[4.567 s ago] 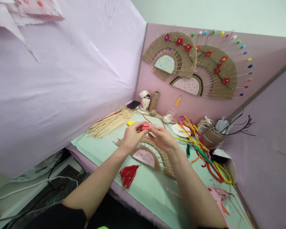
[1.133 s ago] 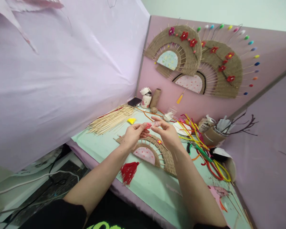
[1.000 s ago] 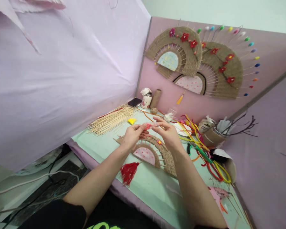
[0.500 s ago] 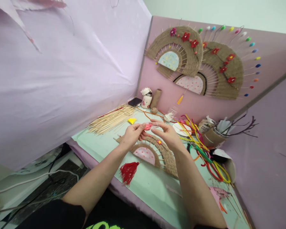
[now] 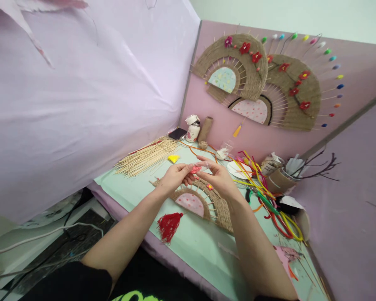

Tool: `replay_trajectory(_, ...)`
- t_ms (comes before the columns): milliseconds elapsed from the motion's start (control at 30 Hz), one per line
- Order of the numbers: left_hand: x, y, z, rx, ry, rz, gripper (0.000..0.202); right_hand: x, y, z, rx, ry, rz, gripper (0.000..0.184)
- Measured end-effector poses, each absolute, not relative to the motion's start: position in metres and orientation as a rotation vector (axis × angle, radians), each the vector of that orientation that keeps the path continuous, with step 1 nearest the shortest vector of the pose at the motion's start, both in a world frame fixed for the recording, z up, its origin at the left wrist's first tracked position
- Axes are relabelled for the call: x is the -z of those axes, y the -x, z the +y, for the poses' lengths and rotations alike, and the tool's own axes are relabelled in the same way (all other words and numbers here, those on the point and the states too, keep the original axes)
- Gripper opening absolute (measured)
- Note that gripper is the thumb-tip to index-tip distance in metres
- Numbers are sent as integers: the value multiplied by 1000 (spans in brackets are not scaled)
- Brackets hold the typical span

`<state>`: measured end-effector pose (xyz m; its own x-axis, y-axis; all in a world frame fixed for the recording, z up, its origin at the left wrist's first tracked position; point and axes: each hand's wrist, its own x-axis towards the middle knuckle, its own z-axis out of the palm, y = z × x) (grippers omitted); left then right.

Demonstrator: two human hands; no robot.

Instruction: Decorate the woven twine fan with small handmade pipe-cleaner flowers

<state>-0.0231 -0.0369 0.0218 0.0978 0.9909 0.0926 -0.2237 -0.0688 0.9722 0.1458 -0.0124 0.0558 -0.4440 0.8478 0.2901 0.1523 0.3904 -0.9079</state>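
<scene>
Above the table, my left hand pinches a small pinkish-red packet with a clear plastic end. My right hand has its thumb and fingers closed around the clear end. What the packet contains is too small to make out. Under both hands lies a fan-shaped twine piece with a pink dotted half-round centre and a small red flower with a yellow middle. A red tassel rests at its lower left edge.
Thin wooden sticks lie at the back left, near a yellow packet. A phone and a jar stand behind. Pipe cleaners, green-handled scissors and a cardboard holder with twigs are at right.
My right hand has come slightly closer to my left, its fingers closing on the packet's clear plastic end. The things on the table stay put.
</scene>
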Motion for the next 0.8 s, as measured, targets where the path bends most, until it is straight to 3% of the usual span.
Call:
replay_trajectory(333, -20, 23, -36, -1287, -1143, 911, 47, -62, -141, -20, -1123, 907, -1837, 14)
replay_trajectory(500, -26, 27, -38, -1306, -1111, 943, 49, -61, -145, -16, -1091, 833, -1884, 21)
replay_trajectory(800, -28, 30, -35, -1281, -1067, 955, 47, -58, -139, -17, -1103, 901, -1859, 17)
